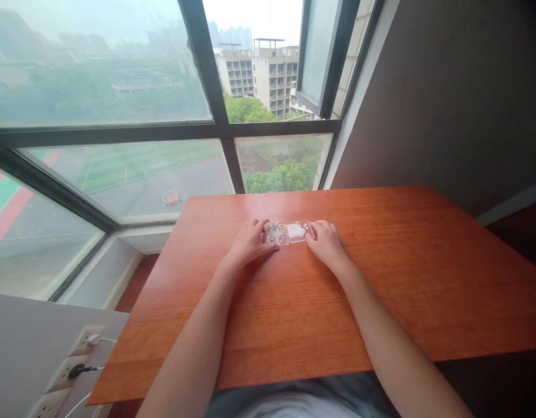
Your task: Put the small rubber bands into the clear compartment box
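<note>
A small clear plastic compartment case (pixel 283 233) lies on the wooden table between my hands. Its left part has several square compartments with small coloured pieces inside, too small to name. The right part (pixel 297 232) looks whitish, and I cannot tell whether it is the case's lid or a separate piece. My left hand (pixel 249 239) grips the left end, fingers at the far side and thumb along the near edge. At the right end my right hand (pixel 326 239) has its thumb and curled fingers closed on the edge.
The brown tabletop (pixel 289 313) reaches a large window with dark frames (pixel 224 130); one pane (pixel 322 52) stands open. A grey wall (pixel 416 104) rises on the right. At the lower left, plugs and cables sit in wall sockets (pixel 70 368).
</note>
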The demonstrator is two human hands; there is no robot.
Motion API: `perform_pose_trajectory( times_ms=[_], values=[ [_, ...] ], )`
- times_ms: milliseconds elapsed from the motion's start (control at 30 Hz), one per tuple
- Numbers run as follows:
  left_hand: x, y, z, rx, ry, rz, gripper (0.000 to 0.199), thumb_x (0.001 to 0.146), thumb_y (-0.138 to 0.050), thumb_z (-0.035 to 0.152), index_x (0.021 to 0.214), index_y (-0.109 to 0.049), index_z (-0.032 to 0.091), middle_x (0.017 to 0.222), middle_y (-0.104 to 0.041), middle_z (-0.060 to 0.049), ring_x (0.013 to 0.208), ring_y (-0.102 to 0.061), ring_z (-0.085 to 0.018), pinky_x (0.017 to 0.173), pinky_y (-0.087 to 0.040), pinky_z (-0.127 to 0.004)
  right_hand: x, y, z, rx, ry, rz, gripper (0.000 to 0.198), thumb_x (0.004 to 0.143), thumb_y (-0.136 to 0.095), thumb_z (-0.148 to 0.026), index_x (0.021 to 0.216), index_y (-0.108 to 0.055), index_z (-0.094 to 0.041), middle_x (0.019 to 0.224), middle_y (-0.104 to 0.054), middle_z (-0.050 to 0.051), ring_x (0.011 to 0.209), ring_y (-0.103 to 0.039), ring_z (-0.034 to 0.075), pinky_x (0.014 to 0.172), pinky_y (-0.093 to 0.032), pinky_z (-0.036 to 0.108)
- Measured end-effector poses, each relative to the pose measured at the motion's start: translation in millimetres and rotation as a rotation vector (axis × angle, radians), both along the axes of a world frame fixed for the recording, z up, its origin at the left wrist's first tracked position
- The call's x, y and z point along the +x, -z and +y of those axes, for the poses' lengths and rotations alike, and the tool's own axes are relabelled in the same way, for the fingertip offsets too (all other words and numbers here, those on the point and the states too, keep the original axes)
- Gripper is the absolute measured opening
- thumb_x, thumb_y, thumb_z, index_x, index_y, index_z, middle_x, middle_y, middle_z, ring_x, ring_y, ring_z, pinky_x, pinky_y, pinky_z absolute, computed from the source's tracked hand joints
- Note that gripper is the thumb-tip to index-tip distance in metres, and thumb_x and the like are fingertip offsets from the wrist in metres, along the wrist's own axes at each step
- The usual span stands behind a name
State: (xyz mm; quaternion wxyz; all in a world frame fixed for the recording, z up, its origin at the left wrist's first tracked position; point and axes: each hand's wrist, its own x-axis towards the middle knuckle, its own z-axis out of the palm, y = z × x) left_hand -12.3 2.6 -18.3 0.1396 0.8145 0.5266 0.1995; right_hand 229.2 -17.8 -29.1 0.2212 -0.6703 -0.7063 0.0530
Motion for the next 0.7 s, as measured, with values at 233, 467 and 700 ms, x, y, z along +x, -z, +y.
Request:
perform_pose_trajectory(
  times_ms=[233,467,700],
  values=[
    [1,0.4,0,0.015,-0.007,0.004,0.077,0.063,-0.075,0.054,0.128,-0.049,0.02,0.11,-0.055,-0.009,0.107,-0.051,-0.029,0.091,-0.043,-0.039,-4,-4,1,-0.066,-0.004,0.238,0.04,0.083,-0.05,-0.027,0.123,-0.056,-0.022,0.097,-0.07,0.006,0.082,-0.064,0.02,0.075,-0.047,0.029],
    [1,0.6,-1,0.032,-0.004,-0.005,0.075,0.063,-0.075,0.053,0.126,-0.05,0.021,0.109,-0.056,-0.009,0.104,-0.052,-0.028,0.09,-0.044,-0.038,-11,-8,-4,0.033,-0.13,0.378,0.056,0.079,-0.058,-0.027,0.133,-0.048,-0.021,0.118,-0.064,0.009,0.091,-0.065,0.02,0.084,-0.051,0.032],
    [4,3.0,0,0.044,-0.001,0.004,0.075,0.065,-0.075,0.053,0.127,-0.05,0.02,0.108,-0.057,-0.009,0.103,-0.052,-0.028,0.089,-0.044,-0.038,-19,-6,-12,0.034,-0.445,0.35,0.056,0.079,-0.058,-0.023,0.134,-0.047,-0.022,0.129,-0.057,0.008,0.114,-0.056,0.021,0.099,-0.046,0.038]
  ],
)
